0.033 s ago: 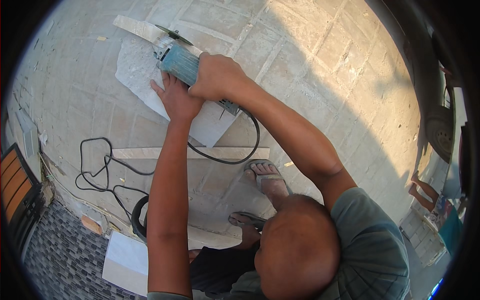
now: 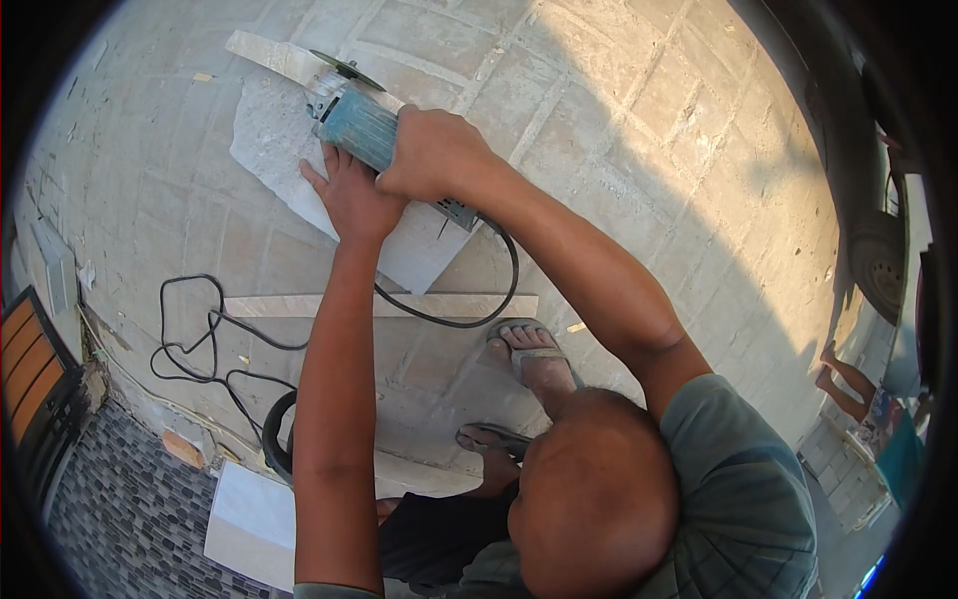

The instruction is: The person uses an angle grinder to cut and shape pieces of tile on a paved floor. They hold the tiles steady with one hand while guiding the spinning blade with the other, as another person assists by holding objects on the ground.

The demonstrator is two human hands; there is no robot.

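Grinder: we find a blue angle grinder in the upper left-centre of the frame, lying slantwise over the slab, its head toward the upper left.
Right hand: the right hand is wrapped round the grinder's rear body, grasping it from above.
Left hand: the left hand lies spread over the slab, palm down, clenched on nothing that we can see; fingertips reach the grinder's side, and we cannot tell whether they press on it.
Disc: a dark, thin disc, at the grinder's upper end, beside a pale strip; we cannot tell if it is spinning.
Slab: pale stone slab, rough and irregular at its left edge, under both hands and tool.
Cord: black cord curves down from the grinder's rear and passes behind the left forearm; we note cord loops at centre left.
Second strip: a long pale piece lies across mid-frame, just above a sandalled foot.
Lower left: white slab, near dark patterned flooring.
Far right: vehicle wheel; below it, another person's bare legs.
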